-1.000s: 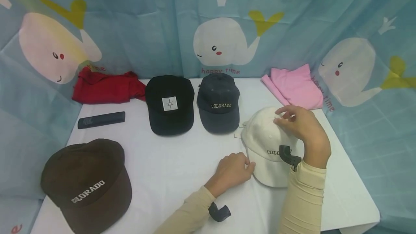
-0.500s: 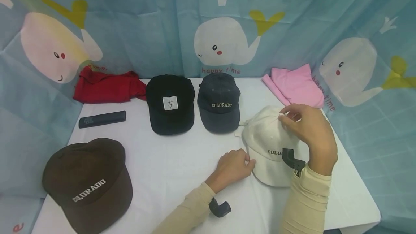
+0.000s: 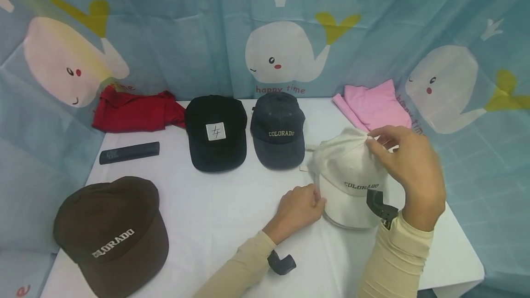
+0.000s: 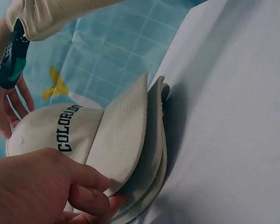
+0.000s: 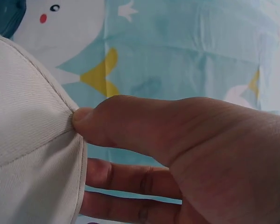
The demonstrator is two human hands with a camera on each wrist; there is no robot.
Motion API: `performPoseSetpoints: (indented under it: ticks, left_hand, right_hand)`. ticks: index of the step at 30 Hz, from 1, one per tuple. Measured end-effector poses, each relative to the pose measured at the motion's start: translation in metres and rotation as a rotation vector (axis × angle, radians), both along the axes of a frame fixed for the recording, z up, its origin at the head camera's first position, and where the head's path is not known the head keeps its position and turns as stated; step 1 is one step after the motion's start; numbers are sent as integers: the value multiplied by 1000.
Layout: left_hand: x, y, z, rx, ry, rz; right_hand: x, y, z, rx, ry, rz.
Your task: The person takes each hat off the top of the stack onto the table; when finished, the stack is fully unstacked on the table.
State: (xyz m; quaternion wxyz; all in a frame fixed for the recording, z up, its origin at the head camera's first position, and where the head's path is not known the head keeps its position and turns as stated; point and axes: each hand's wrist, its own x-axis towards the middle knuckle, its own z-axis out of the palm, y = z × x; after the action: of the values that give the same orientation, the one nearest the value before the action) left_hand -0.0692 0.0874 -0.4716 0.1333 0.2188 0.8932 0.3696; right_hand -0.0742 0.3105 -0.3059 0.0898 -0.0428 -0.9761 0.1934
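Cream caps with several stacked brims (image 4: pixel 156 135) show in the left wrist view; the top cream cap (image 3: pixel 345 162) reads COLORADO. My right hand (image 3: pixel 418 164) pinches the top of its crown, which is pulled up into a peak. The right wrist view shows that thumb (image 5: pixel 112 119) pressed on the crown fabric, fingers on the far side. At the brim's left edge, my left hand (image 3: pixel 298 210) pinches the brim between thumb and curled fingers. A gap separates the top brim from those beneath it. The stack's rear is hidden from the left wrist view.
A black cap (image 3: pixel 215 151) and a navy cap (image 3: pixel 279 151) stand behind, left of the cream one. Near left lies a brown cap (image 3: pixel 112 238). A dark flat case (image 3: pixel 129 152), red cloth (image 3: pixel 136 111) and pink cloth (image 3: pixel 377 105) rest along the back and left.
My right hand has moved right and slightly up, drawing the cream cap's crown upward with it. The cap has shifted right a little and its brim has risen. My left hand stays at the brim's edge.
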Motion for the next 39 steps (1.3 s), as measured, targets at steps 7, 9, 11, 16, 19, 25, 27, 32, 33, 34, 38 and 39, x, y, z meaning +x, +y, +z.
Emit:
performPoseSetpoints:
  ticks: [7, 9, 11, 16, 19, 25, 27, 32, 33, 34, 38, 39]
  left_hand:
    - [-3, 0, 1, 159, -18, -28]
    - [-6, 1, 2, 227, -40, -39]
    - [-10, 2, 6, 282, -53, -46]
    - [-20, 7, 19, 341, -69, -42]
    - [-25, 8, 28, 369, -80, -38]
    - [-35, 4, 44, 438, -76, -20]
    - [-36, -2, 49, 453, -78, -4]
    - [-32, -29, 59, 473, -94, 32]
    - [-30, -37, 60, 472, -97, 38]
    - [-28, -45, 60, 472, -98, 45]
    - [-15, -84, 61, 458, -101, 86]
    - [-11, -95, 61, 454, -101, 102]
  right_hand:
    - [-1, 2, 5, -25, 55, -34]
    - [-3, 3, 8, -32, 77, -58]
    - [-7, 3, 11, -33, 98, -83]
    - [-17, 3, 20, -36, 160, -130]
    - [-20, 2, 27, -43, 213, -156]
    - [-24, -6, 45, -66, 293, -200]
    - [-27, -13, 49, -84, 322, -197]
    - [-27, -36, 55, -130, 402, -130]
    - [-27, -41, 55, -141, 413, -104]
    - [-26, -46, 56, -149, 420, -75]
    - [-26, -73, 52, -169, 440, 62]
    - [-26, -80, 51, -168, 443, 104]
